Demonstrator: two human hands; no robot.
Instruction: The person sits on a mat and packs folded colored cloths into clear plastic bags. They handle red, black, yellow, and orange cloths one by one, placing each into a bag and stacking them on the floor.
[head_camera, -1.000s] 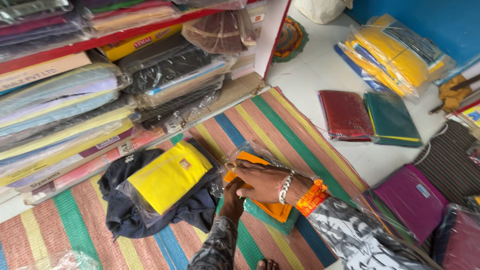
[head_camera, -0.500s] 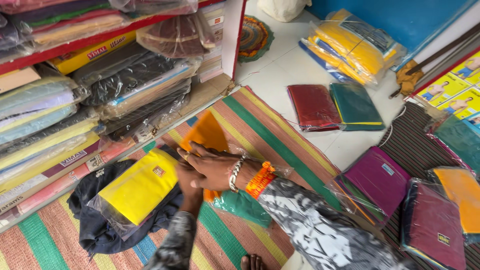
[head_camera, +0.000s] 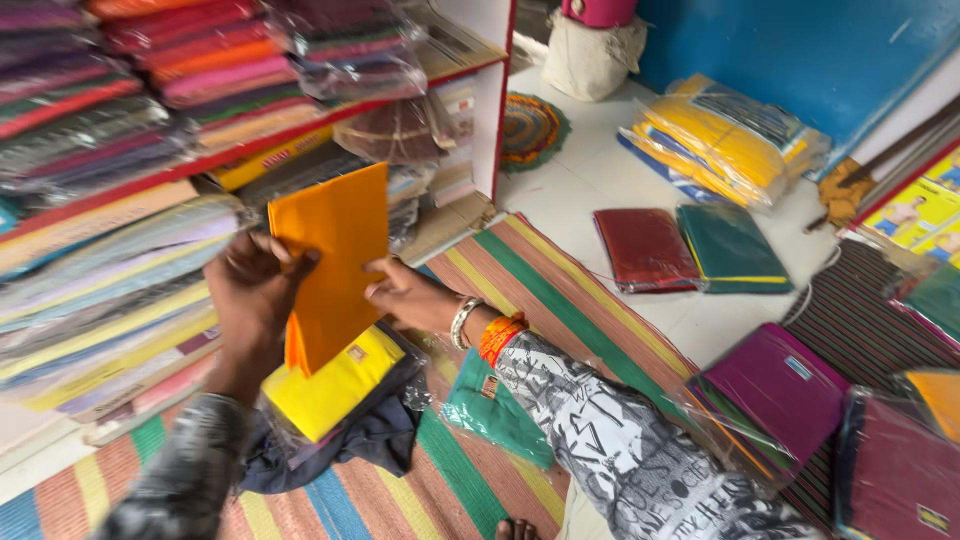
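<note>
1. We count two hands: the left hand (head_camera: 255, 290) and the right hand (head_camera: 400, 295), both closed on one folded orange cloth (head_camera: 330, 260), which stands upright between them, lifted above the striped mat (head_camera: 560, 290) in front of the shelf (head_camera: 495, 110)
2. The left hand's fingers curl round the cloth's left edge; the right hand pinches its right edge, with a silver bangle and an orange band at that wrist
3. Just below the cloth lies one yellow cloth packet (head_camera: 325, 385) in clear plastic with a small square label near its top edge, resting on a dark blue garment (head_camera: 350, 445)
4. One green packet (head_camera: 495, 415) lies on the mat beside the right forearm
5. On the white floor we count two flat packets side by side, one red (head_camera: 645, 248), one dark green (head_camera: 730, 245)
6. Behind them sits one heap of yellow packets (head_camera: 720, 135) against the blue wall
7. At the right lies one magenta packet (head_camera: 780, 385) with a small pale label
8. The shelf holds many stacked wrapped cloths, too blurred to count
</note>
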